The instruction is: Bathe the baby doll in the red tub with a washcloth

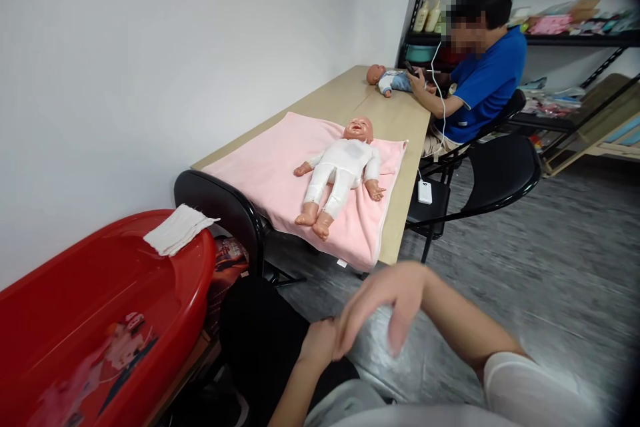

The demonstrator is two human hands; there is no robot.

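My right hand (385, 307) hangs low in the middle of the view, fingers spread and drooping, holding nothing; it is smeared by motion. Its fingertips rest against my left hand (320, 341), which rises from below, its fingers hidden behind the right one. Both hands hover over my lap, above the grey floor. Ahead, a baby doll (340, 177) in a white suit lies on its back on a pink towel (260, 170) spread over the near end of a wooden table (400, 213). The doll is well out of reach of both hands.
A red plastic tub (100, 307) stands at left with a folded white cloth (177, 228) on its rim. A black chair back (225, 203) stands between tub and table. At the far end, a person in a blue shirt (483, 83) handles another doll (387, 79). Shelves (575, 40) line the back.
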